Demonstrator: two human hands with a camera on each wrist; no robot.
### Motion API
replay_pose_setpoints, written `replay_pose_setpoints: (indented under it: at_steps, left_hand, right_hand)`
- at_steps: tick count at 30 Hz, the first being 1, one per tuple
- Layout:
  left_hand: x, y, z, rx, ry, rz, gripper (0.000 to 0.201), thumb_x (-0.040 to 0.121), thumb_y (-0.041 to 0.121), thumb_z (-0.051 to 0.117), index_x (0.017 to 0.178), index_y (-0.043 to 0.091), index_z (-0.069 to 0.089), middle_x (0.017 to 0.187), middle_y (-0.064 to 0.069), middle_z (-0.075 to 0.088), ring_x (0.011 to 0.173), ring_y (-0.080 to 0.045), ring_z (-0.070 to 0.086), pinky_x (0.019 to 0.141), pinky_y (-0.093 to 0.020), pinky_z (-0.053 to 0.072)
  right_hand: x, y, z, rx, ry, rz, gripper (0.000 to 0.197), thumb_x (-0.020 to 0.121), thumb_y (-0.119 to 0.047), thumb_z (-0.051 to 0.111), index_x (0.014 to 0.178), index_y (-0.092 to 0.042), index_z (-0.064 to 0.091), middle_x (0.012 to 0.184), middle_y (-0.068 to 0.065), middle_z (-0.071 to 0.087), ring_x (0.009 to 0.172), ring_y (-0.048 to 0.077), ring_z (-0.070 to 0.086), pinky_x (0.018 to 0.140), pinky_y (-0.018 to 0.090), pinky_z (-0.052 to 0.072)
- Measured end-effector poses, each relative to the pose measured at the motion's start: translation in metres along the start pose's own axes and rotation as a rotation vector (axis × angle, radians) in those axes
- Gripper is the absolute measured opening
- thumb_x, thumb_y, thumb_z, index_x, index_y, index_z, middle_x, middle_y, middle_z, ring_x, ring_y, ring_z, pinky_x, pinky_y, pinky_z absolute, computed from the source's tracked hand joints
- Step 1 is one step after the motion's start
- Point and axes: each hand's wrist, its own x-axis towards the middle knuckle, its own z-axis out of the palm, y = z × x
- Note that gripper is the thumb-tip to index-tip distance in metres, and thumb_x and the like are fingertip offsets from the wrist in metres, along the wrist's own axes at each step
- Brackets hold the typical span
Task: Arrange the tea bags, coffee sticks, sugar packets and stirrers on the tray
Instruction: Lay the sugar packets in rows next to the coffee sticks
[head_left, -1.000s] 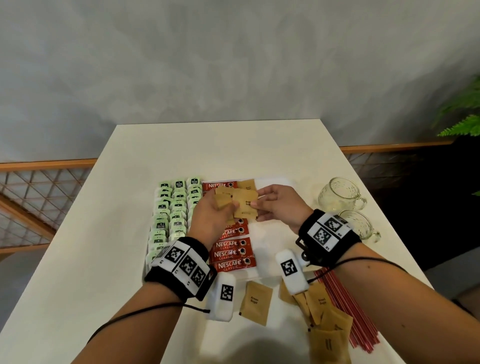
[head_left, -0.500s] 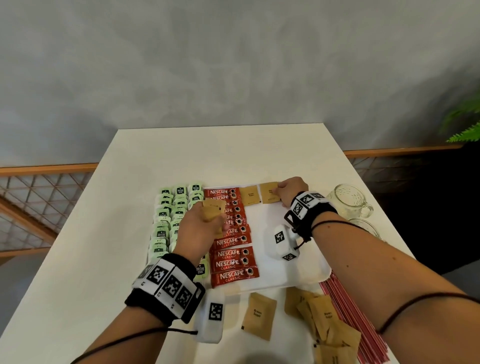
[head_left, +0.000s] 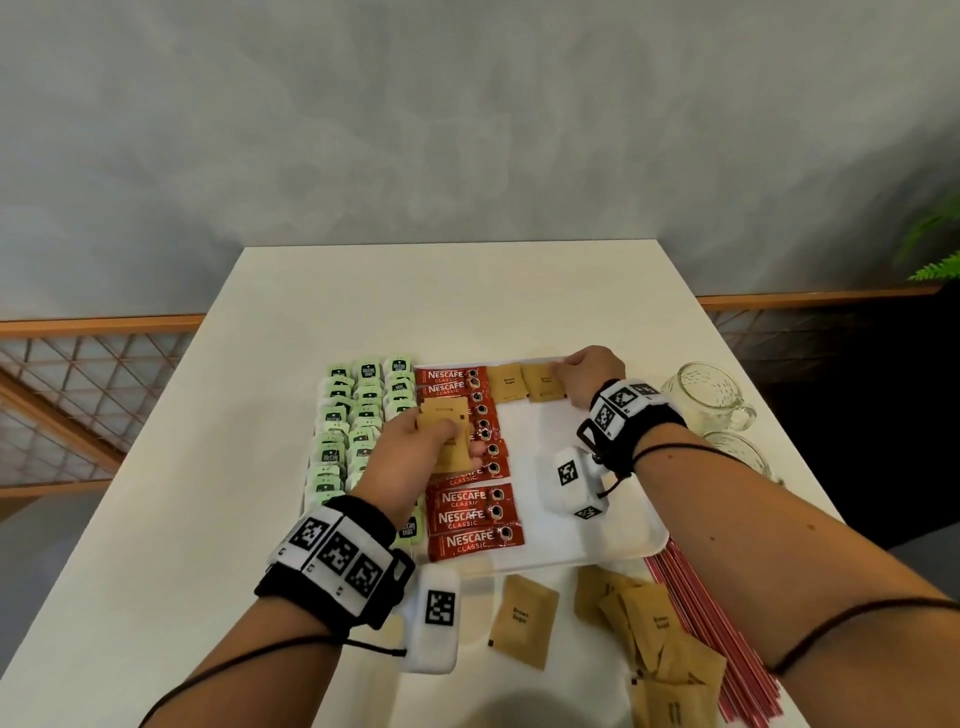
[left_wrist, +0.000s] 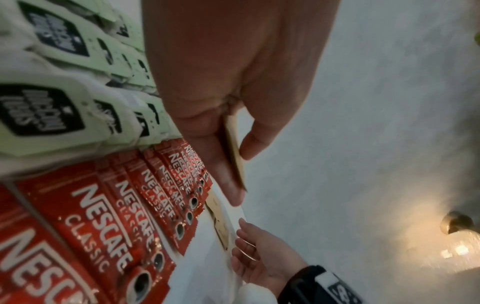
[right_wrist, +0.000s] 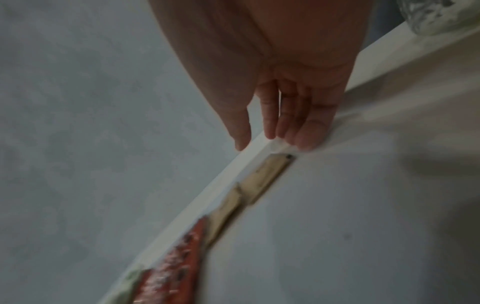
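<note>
A white tray (head_left: 587, 540) holds columns of green tea bags (head_left: 343, 431) on its left and a column of red coffee sticks (head_left: 467, 514) beside them. Two brown sugar packets (head_left: 524, 382) lie side by side at the tray's far edge. My left hand (head_left: 415, 452) hovers over the coffee sticks and pinches a small stack of brown sugar packets (head_left: 444, 421) between thumb and fingers (left_wrist: 249, 148). My right hand (head_left: 587, 376) rests at the tray's far right corner, its straight fingers (right_wrist: 306, 133) touching the tray next to the second placed packet (right_wrist: 267, 174).
Loose sugar packets (head_left: 654, 639) and one single packet (head_left: 522, 618) lie on the table (head_left: 156, 519) in front of the tray. Red stirrers (head_left: 727, 649) lie at the near right. Two glass mugs (head_left: 706, 395) stand right of the tray.
My right hand took one packet from the left hand's stack, carried it to the tray's far edge and laid it beside the first. It now rests there with straight fingers.
</note>
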Motion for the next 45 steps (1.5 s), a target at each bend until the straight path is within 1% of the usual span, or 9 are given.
replay_pose_setpoints:
  at_steps: [3, 6, 12, 16, 23, 29, 33, 40, 45]
  left_hand:
    - [-0.003, 0.001, 0.002, -0.159, -0.096, -0.049, 0.025, 0.095, -0.003, 0.048, 0.119, -0.001, 0.056, 0.109, -0.021, 0.071, 0.099, -0.035, 0.07, 0.079, -0.043, 0.06]
    - [-0.005, -0.003, 0.007, -0.171, -0.106, -0.006, 0.029, 0.094, -0.001, 0.053, 0.123, -0.001, 0.056, 0.114, -0.025, 0.068, 0.101, -0.036, 0.068, 0.084, -0.045, 0.058]
    - [-0.004, -0.008, 0.021, -0.084, -0.01, 0.081, 0.03, 0.09, 0.009, 0.066, 0.119, 0.005, 0.059, 0.113, -0.016, 0.071, 0.105, -0.034, 0.068, 0.094, -0.053, 0.052]
    - [-0.009, -0.007, 0.029, -0.108, 0.007, 0.076, 0.025, 0.095, 0.025, 0.06, 0.113, 0.007, 0.061, 0.11, -0.014, 0.071, 0.101, -0.028, 0.07, 0.087, -0.043, 0.057]
    - [-0.012, -0.011, 0.03, -0.039, 0.029, 0.102, 0.028, 0.099, 0.028, 0.052, 0.116, 0.007, 0.058, 0.111, -0.012, 0.07, 0.098, -0.025, 0.07, 0.075, -0.033, 0.059]
    - [-0.013, -0.004, 0.011, 0.15, 0.007, 0.135, 0.023, 0.097, 0.028, 0.056, 0.113, 0.012, 0.059, 0.106, -0.01, 0.072, 0.089, -0.023, 0.073, 0.073, -0.034, 0.06]
    - [-0.012, 0.004, 0.006, 0.279, -0.098, 0.081, 0.022, 0.101, 0.022, 0.05, 0.116, 0.008, 0.058, 0.107, -0.015, 0.07, 0.089, -0.027, 0.073, 0.074, -0.039, 0.061]
    - [-0.019, 0.001, 0.017, 0.321, -0.298, 0.001, 0.025, 0.087, 0.007, 0.07, 0.111, 0.004, 0.063, 0.106, -0.013, 0.072, 0.095, -0.026, 0.072, 0.077, -0.035, 0.061]
    - [-0.02, -0.012, 0.023, 0.128, -0.126, 0.07, 0.027, 0.083, -0.002, 0.07, 0.108, 0.004, 0.064, 0.105, -0.013, 0.073, 0.094, -0.026, 0.072, 0.08, -0.038, 0.06]
  right_hand:
    - [-0.027, -0.005, -0.002, 0.212, 0.0, -0.107, 0.025, 0.089, -0.035, 0.064, 0.094, -0.011, 0.068, 0.091, 0.002, 0.067, 0.084, 0.022, 0.06, 0.08, 0.035, 0.05]
    - [-0.07, -0.009, -0.007, 0.476, -0.181, -0.146, 0.021, 0.09, -0.029, 0.064, 0.089, -0.008, 0.068, 0.079, 0.002, 0.065, 0.064, 0.016, 0.057, 0.06, 0.028, 0.047]
    - [-0.123, 0.0, -0.013, 0.488, -0.419, -0.197, 0.03, 0.081, -0.034, 0.075, 0.094, -0.008, 0.07, 0.078, 0.0, 0.07, 0.061, 0.011, 0.061, 0.057, 0.022, 0.049]
    - [-0.125, 0.007, -0.013, 0.581, -0.369, -0.235, 0.017, 0.082, -0.012, 0.075, 0.097, -0.006, 0.068, 0.08, 0.006, 0.07, 0.06, 0.014, 0.062, 0.058, 0.024, 0.051]
    - [-0.13, 0.008, -0.011, 0.636, -0.44, -0.219, 0.025, 0.082, -0.009, 0.074, 0.105, -0.008, 0.063, 0.087, 0.011, 0.069, 0.066, 0.021, 0.067, 0.058, 0.028, 0.056]
    - [-0.113, 0.005, -0.03, 0.34, -0.489, -0.385, 0.029, 0.095, -0.003, 0.055, 0.123, -0.006, 0.06, 0.103, 0.007, 0.057, 0.088, 0.018, 0.063, 0.073, 0.031, 0.06]
    - [-0.112, -0.007, -0.049, -0.146, -0.599, -0.672, 0.035, 0.094, -0.007, 0.058, 0.123, -0.025, 0.066, 0.096, -0.012, 0.063, 0.082, 0.001, 0.057, 0.075, 0.018, 0.048]
    - [-0.107, -0.022, -0.043, 0.002, -0.592, -0.637, 0.051, 0.075, 0.001, 0.078, 0.119, -0.02, 0.064, 0.085, 0.005, 0.073, 0.072, 0.007, 0.066, 0.076, 0.019, 0.053]
    - [-0.103, -0.014, -0.034, 0.174, -0.324, -0.475, 0.04, 0.071, -0.019, 0.085, 0.107, -0.02, 0.068, 0.08, -0.001, 0.07, 0.071, 0.01, 0.063, 0.076, 0.03, 0.053]
